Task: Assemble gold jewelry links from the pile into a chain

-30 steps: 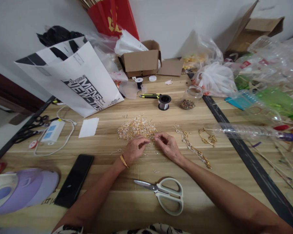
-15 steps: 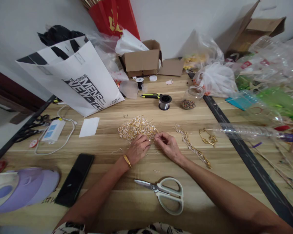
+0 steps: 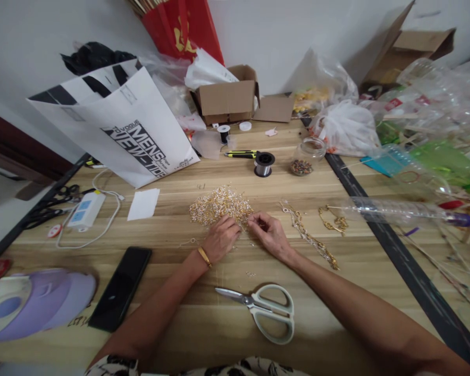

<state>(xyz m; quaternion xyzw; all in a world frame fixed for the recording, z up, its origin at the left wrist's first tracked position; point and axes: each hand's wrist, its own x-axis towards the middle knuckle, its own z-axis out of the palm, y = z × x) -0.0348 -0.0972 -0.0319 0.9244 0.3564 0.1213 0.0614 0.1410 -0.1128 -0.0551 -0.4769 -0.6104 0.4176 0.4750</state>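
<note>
Left hand now deeper into bead pile

Light wood-grain bench, dark strip along its right edge. Centre: heap of small gold and white beads. Right of the heap: a gold chain, then a smaller gold clasp piece. Near edge: white-handled scissors, blades pointing left. Left side: black phone, white paper slip, white power strip with cord. Further back: wire spool, glass jar of beads, yellow-black cutter, white shopping bag, cardboard box.
</note>
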